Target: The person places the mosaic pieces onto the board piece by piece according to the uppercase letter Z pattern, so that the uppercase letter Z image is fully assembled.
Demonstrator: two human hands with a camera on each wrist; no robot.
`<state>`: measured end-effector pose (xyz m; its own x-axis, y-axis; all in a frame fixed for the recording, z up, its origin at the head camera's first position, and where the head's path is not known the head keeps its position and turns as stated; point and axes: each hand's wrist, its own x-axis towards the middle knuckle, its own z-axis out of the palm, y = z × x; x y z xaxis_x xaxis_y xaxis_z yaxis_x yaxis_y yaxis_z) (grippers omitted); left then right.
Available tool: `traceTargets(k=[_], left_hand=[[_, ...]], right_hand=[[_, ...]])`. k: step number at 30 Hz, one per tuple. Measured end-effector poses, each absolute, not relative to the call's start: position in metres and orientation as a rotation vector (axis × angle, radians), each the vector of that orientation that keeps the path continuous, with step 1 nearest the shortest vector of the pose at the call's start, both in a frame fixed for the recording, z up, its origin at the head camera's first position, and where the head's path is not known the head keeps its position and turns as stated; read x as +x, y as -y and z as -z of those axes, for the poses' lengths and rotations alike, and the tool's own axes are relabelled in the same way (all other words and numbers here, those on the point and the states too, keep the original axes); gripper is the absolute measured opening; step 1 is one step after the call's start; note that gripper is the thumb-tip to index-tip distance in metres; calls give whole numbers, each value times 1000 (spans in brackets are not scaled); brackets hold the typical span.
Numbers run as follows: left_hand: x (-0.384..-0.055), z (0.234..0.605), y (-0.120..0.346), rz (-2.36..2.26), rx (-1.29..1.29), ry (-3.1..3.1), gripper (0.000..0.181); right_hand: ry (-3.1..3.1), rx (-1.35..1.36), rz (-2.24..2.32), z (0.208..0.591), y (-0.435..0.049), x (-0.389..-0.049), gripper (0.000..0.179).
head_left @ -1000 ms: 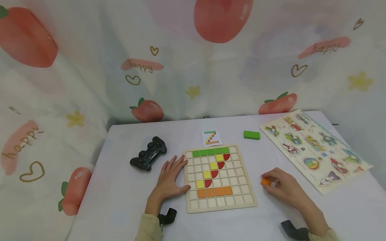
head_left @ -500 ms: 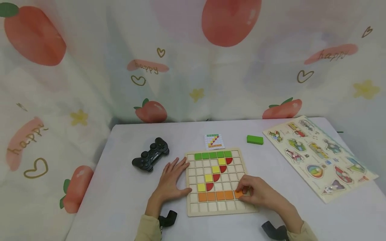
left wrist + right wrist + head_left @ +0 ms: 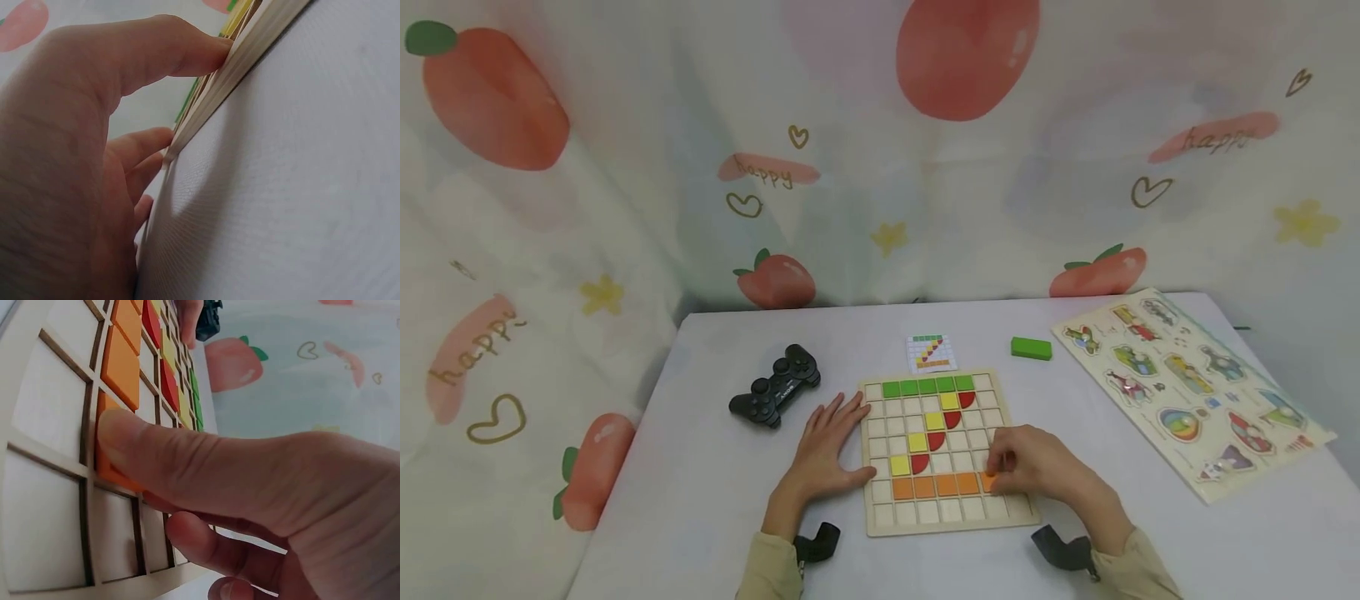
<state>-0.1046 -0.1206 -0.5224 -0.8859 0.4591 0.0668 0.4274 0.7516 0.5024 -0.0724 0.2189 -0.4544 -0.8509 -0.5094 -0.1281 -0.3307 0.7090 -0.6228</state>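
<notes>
On the table lies a wooden grid board with coloured tiles in its cells. A row of green tiles runs along the top, and a row of orange tiles lies lower down. Yellow square tiles and red rounded tiles form a diagonal between them. My right hand pinches an orange tile at the right end of the orange row, thumb on its face, the tile at its cell. My left hand lies with spread fingers, thumb and fingertips touching the board's left edge.
Above the board sits a small pattern card. A green block stands to its right. The black game controller lies at the left, and a large picture puzzle board covers the table's right side.
My right hand has moved left from beside the board, bringing the orange tile to the right end of the orange row. The left hand stays at the board's edge.
</notes>
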Motion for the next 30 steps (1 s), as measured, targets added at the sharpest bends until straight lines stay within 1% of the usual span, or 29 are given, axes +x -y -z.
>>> traceTargets(k=[5,9,13,16,22,27,30], left_hand=[[-112,520,129,-848,734,-2898,90],[-116,524,137,-820,726,-2910,91],[-118,528,139,-825,728,-2905,91],[-119,529,137,-839,745,-2901,90],[-118,529,140,-831,739,-2902,91],[-112,531,144,-814,726,-2908,91],[-110,532,145,-810,721,-2908,92]], right_hand=[[-2610,-656,910,460,-212,-84,19],[-2536,-660,1007,467,-210,-93,15],[-2517,-672,1051,473,-211,-98,9],[-2549,-668,1055,475,-213,-100,9],[-2749,-629,1000,464,-225,-100,19],[-2946,-485,857,454,-234,-95,27],[-2985,-461,795,452,-234,-94,34]])
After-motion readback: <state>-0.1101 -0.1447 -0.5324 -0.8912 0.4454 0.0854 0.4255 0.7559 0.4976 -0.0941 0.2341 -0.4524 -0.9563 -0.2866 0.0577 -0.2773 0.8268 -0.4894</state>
